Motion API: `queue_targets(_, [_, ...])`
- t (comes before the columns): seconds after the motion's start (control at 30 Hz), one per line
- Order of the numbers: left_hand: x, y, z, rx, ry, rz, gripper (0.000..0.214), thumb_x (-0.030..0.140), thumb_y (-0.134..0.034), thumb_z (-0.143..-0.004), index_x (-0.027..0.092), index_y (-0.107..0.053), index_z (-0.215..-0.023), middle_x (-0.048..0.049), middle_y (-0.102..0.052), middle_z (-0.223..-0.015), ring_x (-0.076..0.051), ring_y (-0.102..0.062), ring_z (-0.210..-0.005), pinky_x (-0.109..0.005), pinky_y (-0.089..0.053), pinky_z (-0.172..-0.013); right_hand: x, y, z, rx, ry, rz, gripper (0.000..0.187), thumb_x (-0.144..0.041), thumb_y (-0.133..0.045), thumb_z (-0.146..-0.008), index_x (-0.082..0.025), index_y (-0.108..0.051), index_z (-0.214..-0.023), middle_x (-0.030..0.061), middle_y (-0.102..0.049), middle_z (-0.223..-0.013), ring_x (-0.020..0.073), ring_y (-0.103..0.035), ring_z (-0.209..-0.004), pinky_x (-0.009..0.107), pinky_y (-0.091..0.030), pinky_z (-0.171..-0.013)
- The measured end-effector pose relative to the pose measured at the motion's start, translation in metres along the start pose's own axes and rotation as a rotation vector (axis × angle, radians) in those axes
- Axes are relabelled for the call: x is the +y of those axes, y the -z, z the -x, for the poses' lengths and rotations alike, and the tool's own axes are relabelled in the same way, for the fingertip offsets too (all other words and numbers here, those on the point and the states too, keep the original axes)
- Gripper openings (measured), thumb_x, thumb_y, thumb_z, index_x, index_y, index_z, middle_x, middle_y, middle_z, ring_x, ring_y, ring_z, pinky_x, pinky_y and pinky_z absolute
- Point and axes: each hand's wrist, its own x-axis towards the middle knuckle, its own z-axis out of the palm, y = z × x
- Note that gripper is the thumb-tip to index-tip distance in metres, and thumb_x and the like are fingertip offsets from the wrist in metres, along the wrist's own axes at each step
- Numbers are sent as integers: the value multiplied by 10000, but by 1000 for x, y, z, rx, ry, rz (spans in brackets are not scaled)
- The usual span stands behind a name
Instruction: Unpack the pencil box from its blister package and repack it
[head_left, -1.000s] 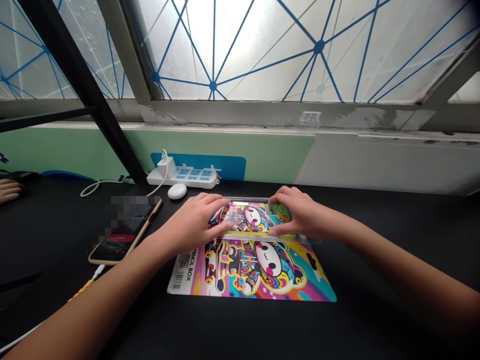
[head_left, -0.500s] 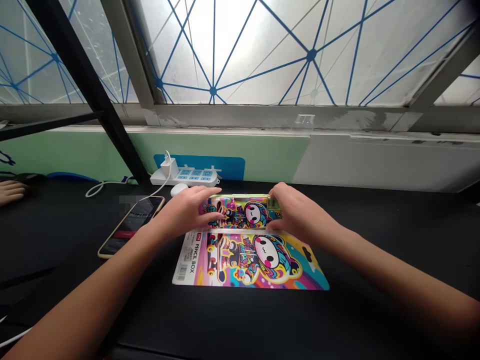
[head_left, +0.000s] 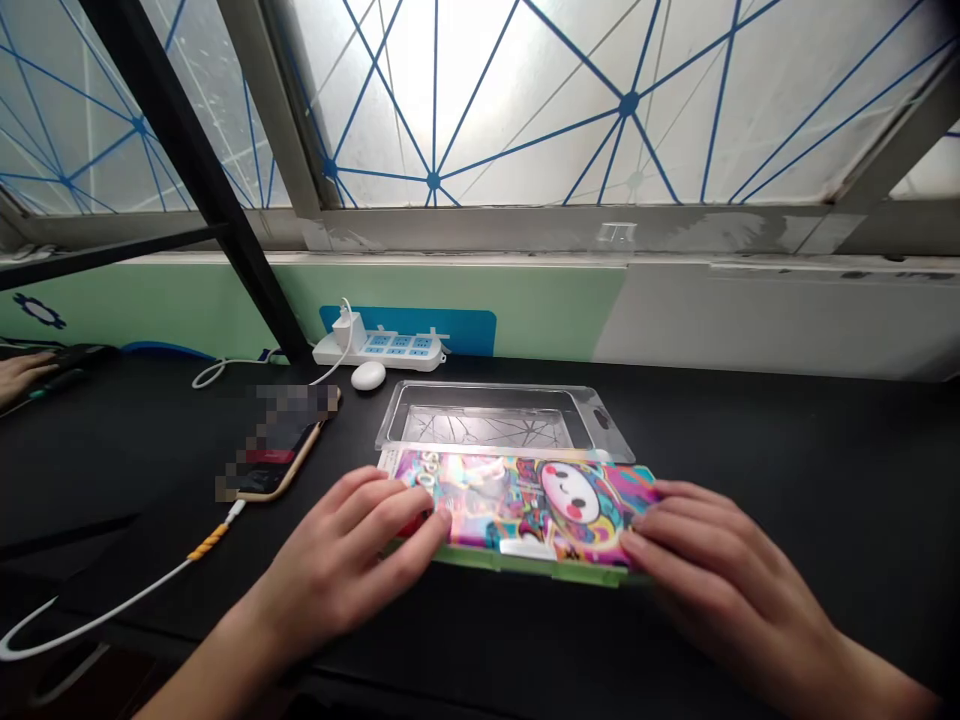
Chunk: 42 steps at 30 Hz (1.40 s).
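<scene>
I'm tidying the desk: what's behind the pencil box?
Behind the pencil box lies a clear plastic tray; the box covers the tray's near edge and whatever lies under the box.

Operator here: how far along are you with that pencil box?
Done: the clear plastic blister tray lies empty at the back. In hand: the colourful pencil box is held at its ends by the left hand and right hand. Left: the box looks unopened.

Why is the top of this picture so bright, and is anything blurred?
In the head view, the frosted window glares white at its centre, the clear plastic tray mirrors the window, and the phone is pixelated.
</scene>
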Motion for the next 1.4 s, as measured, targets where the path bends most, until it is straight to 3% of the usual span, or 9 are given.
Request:
queue_targets(0.1, [9,-7,19,-96,190,109,503,92,-627,-904,281,-574,-1367,-83,-706,-1215,-253,-654,-1091,-412,-548,-987,-6,-10,7,-48,67,-99,479,-74,-577,-936,-290,-623,-1361,45,-791,-1069,241,-737,-1048,444,-572,-1056])
queue_targets(0.23, [7,-4,26,-256,465,306,665,297,-732,-883,298,-467,-1493,-120,-530,-1514,-334,-511,-1373,-477,-527,-1092,-6,-22,-8,-33,125,-158,322,-67,-553,-970,-208,-649,-1243,84,-784,-1107,227,-711,-1167,404,-563,-1063])
queue_targets(0.43, [3,0,29,-364,683,443,779,383,-742,-896,306,-370,-1576,-114,-463,-1607,-343,-475,-1456,-538,-419,-1200,0,-20,-8,-181,52,-153,314,-148,-597,-973,-208,-579,-1280,170,-684,-1389,253,-656,-1285,422,-545,-1084])
queue_targets(0.63, [5,-1,27,-337,761,495,848,348,-792,-848,331,-353,-1573,-103,-497,-1572,-325,-523,-1422,-488,-459,-1177,12,-17,-3,-244,-161,-181,623,-504,-747,-888,-252,-510,-1407,195,-646,-1429,342,-665,-1262,495,-620,-954])
queue_targets(0.97, [16,-8,31,-282,915,547,1043,354,-789,-841,425,-125,-1641,-95,-493,-1561,-318,-586,-1365,-443,-544,-1076,19,-18,1,-190,-250,-234,559,-334,-650,-944,-288,-519,-1485,133,-714,-1347,333,-694,-1197,519,-563,-1008])
queue_targets(1.1, [21,-11,34,-279,905,541,1115,369,-799,-831,421,-50,-1654,-113,-512,-1553,-333,-592,-1362,-444,-545,-1058,24,-12,-3,-85,-477,-308,276,-323,-501,-1021,-293,-708,-1201,64,-802,-1003,250,-752,-822,376,-607,-706])
queue_targets(1.2, [23,-9,31,-299,906,529,1162,339,-814,-797,427,-35,-1654,-109,-560,-1520,-329,-612,-1341,-439,-551,-1039,23,-10,-11,-86,-711,-375,307,-428,-473,-1045,-268,-714,-943,4,-707,-703,180,-632,-538,302,-506,-491])
queue_targets(1.27, [23,-8,29,-289,909,523,1177,325,-823,-778,426,-46,-1655,-112,-576,-1510,-328,-647,-1296,-433,-565,-1016,21,-12,-14,-83,-809,-431,333,-483,-490,-1035,-261,-682,-879,-18,-636,-621,172,-591,-503,295,-477,-463])
queue_targets(1.4, [24,-9,30,-250,901,479,1219,309,-855,-732,412,-71,-1659,-112,-622,-1459,-343,-679,-1241,-423,-592,-962,23,-15,-16,-38,-868,-473,278,-502,-554,-1008,-265,-663,-913,-5,-669,-704,188,-645,-606,301,-523,-537])
